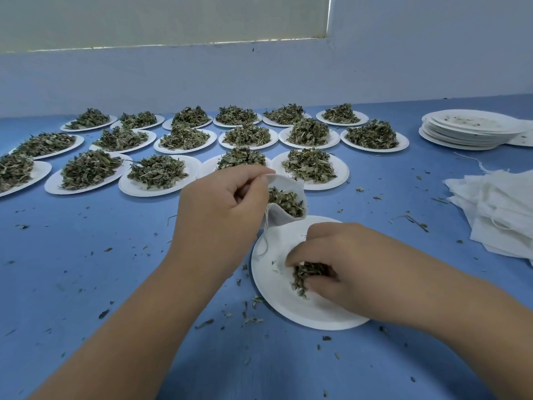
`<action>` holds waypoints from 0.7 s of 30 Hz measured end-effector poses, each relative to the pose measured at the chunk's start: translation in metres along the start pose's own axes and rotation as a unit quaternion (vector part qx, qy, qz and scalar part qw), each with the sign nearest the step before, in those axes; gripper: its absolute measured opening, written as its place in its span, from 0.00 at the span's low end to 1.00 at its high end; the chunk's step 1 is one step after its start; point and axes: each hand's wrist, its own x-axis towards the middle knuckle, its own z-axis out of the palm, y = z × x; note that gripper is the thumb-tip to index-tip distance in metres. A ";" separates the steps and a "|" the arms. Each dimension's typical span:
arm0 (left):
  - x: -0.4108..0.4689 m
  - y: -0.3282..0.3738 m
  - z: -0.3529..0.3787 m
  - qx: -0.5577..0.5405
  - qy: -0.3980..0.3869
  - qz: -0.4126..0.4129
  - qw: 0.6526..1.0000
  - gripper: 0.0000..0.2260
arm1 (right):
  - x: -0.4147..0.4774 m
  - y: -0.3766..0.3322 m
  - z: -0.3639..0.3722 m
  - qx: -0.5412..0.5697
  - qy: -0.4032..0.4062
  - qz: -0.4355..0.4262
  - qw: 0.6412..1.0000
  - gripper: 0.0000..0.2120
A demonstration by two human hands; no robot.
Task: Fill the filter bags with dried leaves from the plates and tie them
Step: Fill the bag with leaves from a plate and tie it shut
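The left hand [227, 203] pinches the rim of the filter bag [281, 217], holding its mouth agape just above the paper plate's [288, 310] twelve o'clock edge. The right hand [340, 264], fingers curled, pinches the last dried leaves [307, 274] at the plate's centre. Best to gather one tight pinch and lift straight to the mouth — crumbs litter the blue table [86, 269]. Heaped plates [161, 171] crowd ten to twelve o'clock, a stack of emptied plates [467, 131] sits at two and spare bags [496, 203] at three — none blocks the short path.

A blue table [86, 284] runs back to a pale wall [259, 73], with a cream window covering [161, 21] above.
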 end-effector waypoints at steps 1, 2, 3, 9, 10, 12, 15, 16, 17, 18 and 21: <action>0.000 0.000 0.000 0.001 -0.001 0.000 1.000 0.09 | 0.000 0.000 0.000 0.001 0.000 0.004 1.000 0.14; 0.000 0.000 0.000 0.000 -0.002 0.000 1.000 0.09 | -0.001 -0.001 -0.001 0.004 -0.001 0.006 1.000 0.13; 0.000 0.001 0.000 0.000 -0.003 -0.001 1.000 0.09 | -0.001 -0.001 -0.001 0.004 -0.002 0.005 1.000 0.11; 0.000 0.000 0.000 0.004 0.000 -0.004 1.000 0.08 | 0.000 -0.003 -0.001 -0.003 0.002 0.002 1.000 0.09; 0.000 0.000 0.000 0.003 0.000 -0.004 1.000 0.08 | 0.000 -0.003 -0.001 -0.001 0.005 0.002 1.000 0.09; 0.000 0.000 0.001 0.001 -0.001 -0.008 1.000 0.08 | 0.000 0.000 -0.002 0.017 0.013 0.007 1.000 0.09; -0.001 -0.001 0.001 0.004 -0.002 -0.005 1.000 0.08 | -0.002 0.005 -0.011 0.116 0.036 0.037 0.992 0.05; -0.001 -0.001 0.001 0.008 -0.003 -0.002 1.000 0.08 | -0.004 0.007 -0.015 0.160 0.044 0.045 0.985 0.04; -0.001 -0.001 0.001 0.012 -0.004 0.002 1.000 0.08 | -0.005 0.009 -0.019 0.202 0.050 0.047 0.977 0.04; -0.002 -0.001 0.002 0.015 -0.006 0.005 1.000 0.08 | -0.007 0.011 -0.023 0.241 0.053 0.044 0.968 0.04; -0.003 0.000 0.003 0.021 -0.013 0.016 1.000 0.09 | -0.009 0.011 -0.033 0.354 0.065 0.015 0.933 0.04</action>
